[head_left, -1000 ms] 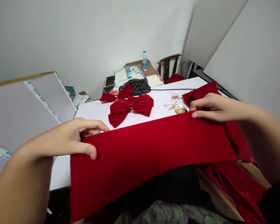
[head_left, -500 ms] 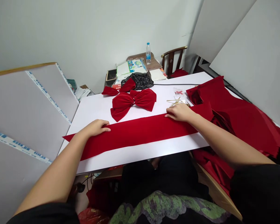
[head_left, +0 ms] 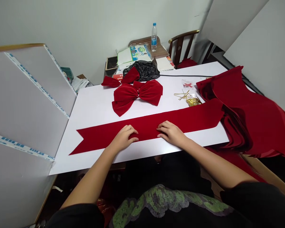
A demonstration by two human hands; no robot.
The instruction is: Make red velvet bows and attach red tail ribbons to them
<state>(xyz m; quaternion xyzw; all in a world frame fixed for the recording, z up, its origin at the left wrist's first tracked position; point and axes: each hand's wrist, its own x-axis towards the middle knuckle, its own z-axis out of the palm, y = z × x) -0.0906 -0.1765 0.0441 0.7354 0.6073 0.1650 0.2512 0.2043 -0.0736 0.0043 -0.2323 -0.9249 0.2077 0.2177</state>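
Observation:
A long red velvet strip (head_left: 192,118) with notched ends lies flat across the white table (head_left: 95,107). My left hand (head_left: 123,138) rests on the strip's middle, fingers curled onto its near edge. My right hand (head_left: 170,133) lies close beside it on the same strip, fingers bent and pressing the cloth. The two hands are a short gap apart. Behind the strip sits a finished red velvet bow (head_left: 137,95), with a smaller red bow piece (head_left: 121,79) behind that.
A stack of red velvet strips (head_left: 251,117) hangs over the table's right end. Gold wire ties (head_left: 191,98) and a small clear bag lie near it. A black plastic bag (head_left: 144,70), papers, a water bottle (head_left: 154,37) and a wooden chair stand at the back. White boards lean at the left.
The strip was held up in the air, then laid flat on the table. Both hands slid from its ends inward to its middle.

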